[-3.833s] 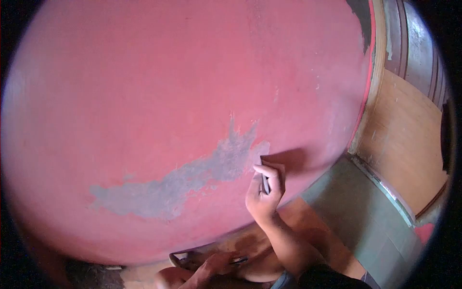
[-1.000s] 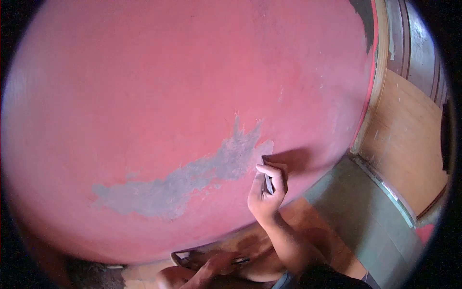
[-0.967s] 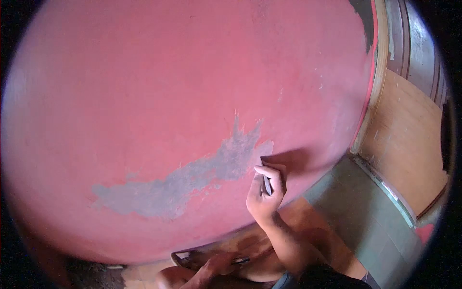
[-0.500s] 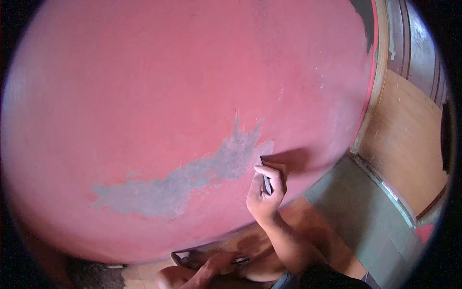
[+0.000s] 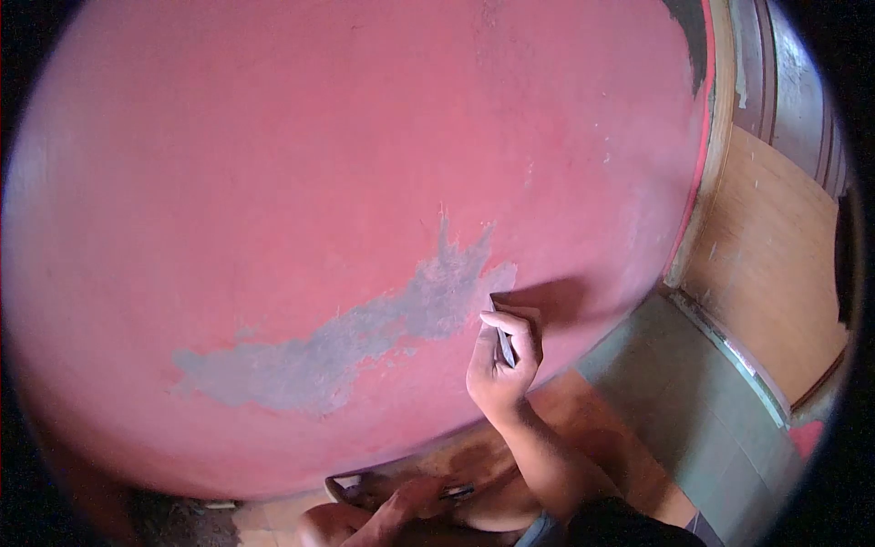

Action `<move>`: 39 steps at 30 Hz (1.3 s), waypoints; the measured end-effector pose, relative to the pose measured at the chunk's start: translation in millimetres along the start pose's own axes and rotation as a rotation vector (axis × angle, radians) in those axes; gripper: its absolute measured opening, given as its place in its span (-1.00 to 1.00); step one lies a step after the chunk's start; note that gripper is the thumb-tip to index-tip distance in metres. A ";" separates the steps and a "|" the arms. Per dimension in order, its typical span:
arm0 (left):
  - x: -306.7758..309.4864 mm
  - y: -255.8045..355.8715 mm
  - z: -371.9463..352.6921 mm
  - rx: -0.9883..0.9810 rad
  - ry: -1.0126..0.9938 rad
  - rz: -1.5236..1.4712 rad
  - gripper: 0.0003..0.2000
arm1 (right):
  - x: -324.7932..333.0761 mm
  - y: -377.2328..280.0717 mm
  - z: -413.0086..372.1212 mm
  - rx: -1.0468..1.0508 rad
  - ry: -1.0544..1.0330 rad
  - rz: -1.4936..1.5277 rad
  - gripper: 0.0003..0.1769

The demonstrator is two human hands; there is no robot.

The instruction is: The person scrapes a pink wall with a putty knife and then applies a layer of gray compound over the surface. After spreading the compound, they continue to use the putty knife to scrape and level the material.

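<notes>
My right hand (image 5: 499,360) is closed around a thin flat metal scraper (image 5: 504,345), its tip against the pink wall (image 5: 273,182). That tip lies at the right end of a rough grey patch (image 5: 365,337), where the pink paint gives way to bare grey. Below, close to my knees, my left hand (image 5: 415,500) is in shadow with its fingers curled. A small dark object (image 5: 458,492) shows at those fingers; its kind is too dim to make out.
On the right, a door frame (image 5: 720,137) edges the wall, with a wooden panel (image 5: 766,264) beyond it. Grey-green floor tiles (image 5: 674,392) meet orange-brown tiles (image 5: 592,410) beside my right arm. Dark debris (image 5: 182,521) lies at the wall's foot, lower left.
Almost nothing differs. The wall and its patch sit very slightly further left in view, while my right hand and the scraper hold nearly the same position.
</notes>
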State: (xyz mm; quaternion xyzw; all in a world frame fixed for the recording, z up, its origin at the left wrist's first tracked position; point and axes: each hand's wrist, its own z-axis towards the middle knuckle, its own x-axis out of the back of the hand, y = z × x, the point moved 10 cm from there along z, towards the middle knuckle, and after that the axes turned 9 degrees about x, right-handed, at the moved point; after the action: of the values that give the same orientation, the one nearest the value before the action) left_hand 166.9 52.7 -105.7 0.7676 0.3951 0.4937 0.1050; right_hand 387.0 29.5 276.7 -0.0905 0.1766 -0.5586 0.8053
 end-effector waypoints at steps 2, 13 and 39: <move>-12.3 -17.9 5.4 0.006 0.052 0.048 -0.28 | 1.0 3.4 -2.2 -0.015 0.012 -0.004 -0.62; 1.8 0.4 -0.4 0.062 0.016 0.063 -0.29 | -1.1 -3.4 2.0 0.063 -0.021 -0.018 -0.73; 10.1 12.1 -8.4 0.024 -0.018 0.032 -0.34 | 3.2 -2.1 6.0 0.068 0.004 -0.078 -0.67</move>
State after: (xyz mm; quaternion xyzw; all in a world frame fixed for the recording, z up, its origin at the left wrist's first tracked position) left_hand 168.0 49.9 -88.0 0.7795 0.3879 0.4833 0.0914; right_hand 388.5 25.5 282.4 -0.0690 0.1555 -0.5955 0.7851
